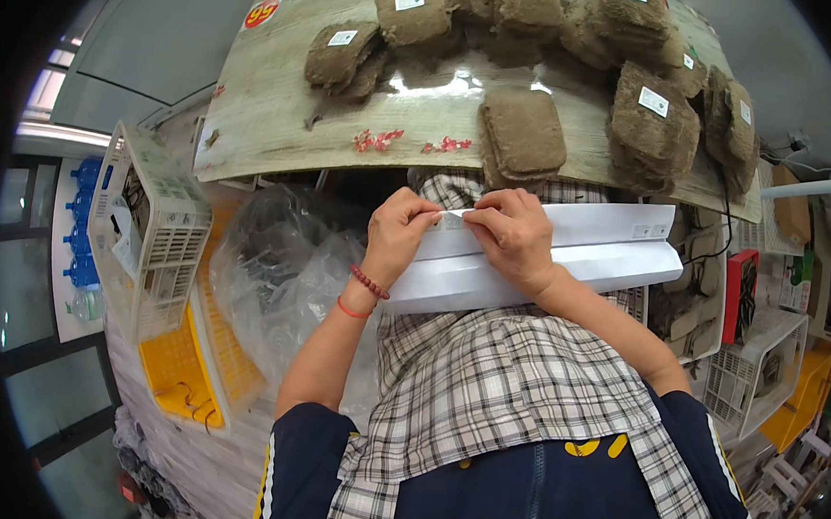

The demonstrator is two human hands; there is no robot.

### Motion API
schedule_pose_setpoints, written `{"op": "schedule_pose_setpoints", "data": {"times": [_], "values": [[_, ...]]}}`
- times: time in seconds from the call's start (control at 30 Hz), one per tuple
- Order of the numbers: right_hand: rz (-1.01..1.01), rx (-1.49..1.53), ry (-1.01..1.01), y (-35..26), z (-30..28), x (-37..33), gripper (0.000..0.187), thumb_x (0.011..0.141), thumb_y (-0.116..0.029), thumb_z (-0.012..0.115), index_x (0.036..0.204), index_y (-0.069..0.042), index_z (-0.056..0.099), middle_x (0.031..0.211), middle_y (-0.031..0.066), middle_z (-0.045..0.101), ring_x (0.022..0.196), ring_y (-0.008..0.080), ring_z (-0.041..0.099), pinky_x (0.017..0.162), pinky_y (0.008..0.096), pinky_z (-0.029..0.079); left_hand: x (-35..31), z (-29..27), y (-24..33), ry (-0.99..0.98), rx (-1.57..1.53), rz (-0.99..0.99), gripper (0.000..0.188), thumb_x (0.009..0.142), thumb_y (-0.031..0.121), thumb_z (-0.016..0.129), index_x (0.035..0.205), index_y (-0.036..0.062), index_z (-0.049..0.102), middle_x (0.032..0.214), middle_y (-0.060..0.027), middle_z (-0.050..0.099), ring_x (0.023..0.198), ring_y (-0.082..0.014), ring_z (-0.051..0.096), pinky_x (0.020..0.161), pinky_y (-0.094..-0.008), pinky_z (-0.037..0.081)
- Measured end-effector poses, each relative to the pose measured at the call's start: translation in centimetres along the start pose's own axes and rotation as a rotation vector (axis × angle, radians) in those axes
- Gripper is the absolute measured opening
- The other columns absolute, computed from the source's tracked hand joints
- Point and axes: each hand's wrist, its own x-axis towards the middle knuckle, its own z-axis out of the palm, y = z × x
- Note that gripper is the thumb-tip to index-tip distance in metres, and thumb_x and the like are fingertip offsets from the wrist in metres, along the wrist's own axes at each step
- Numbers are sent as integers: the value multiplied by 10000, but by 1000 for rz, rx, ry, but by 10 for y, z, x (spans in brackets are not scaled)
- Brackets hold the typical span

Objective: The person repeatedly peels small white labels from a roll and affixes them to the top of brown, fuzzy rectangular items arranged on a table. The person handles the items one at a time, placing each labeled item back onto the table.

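Note:
A folded white sheet of labels (567, 266) lies across my lap over a checked apron (485, 368). My left hand (400, 232) is closed in a pinch at its upper left part. Just right of it, my right hand (515, 237) pinches at the same spot, fingertips nearly meeting the left ones. A small pale label seems to sit between them, partly hidden by the fingers. More small printed labels (647, 232) show at the sheet's right end. Beyond my hands, a stack of brown fuzzy pads (524, 133) without a visible label rests at the table's near edge.
On the table (282, 109) stand several stacks of brown pads bearing white labels, such as one stack (654, 122) at right. Clear plastic bags (283, 251) bulge at my left, beside a white crate (155, 234) and a yellow crate (176, 369). More crates (756, 366) stand at right.

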Motion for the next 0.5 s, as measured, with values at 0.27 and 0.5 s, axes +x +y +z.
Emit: {"op": "schedule_pose_setpoints", "data": {"times": [0.27, 0.5], "values": [[296, 428, 167, 14, -15, 21, 29, 867, -34, 662, 870, -50, 638, 903, 64, 633, 793, 192, 589, 671, 303, 475, 11, -3, 15, 10, 400, 103, 109, 838, 68, 679, 921, 35, 743, 866, -58, 619, 846, -202, 591, 791, -324, 446], [780, 506, 57, 119, -40, 88, 124, 914, -120, 642, 932, 3, 645, 779, 52, 652, 702, 115, 566, 656, 284, 472, 61, 33, 59, 3, 605, 541, 323, 843, 54, 654, 1165, 15, 656, 1237, -137, 626, 1230, -302, 546, 1079, -449, 366]]}}
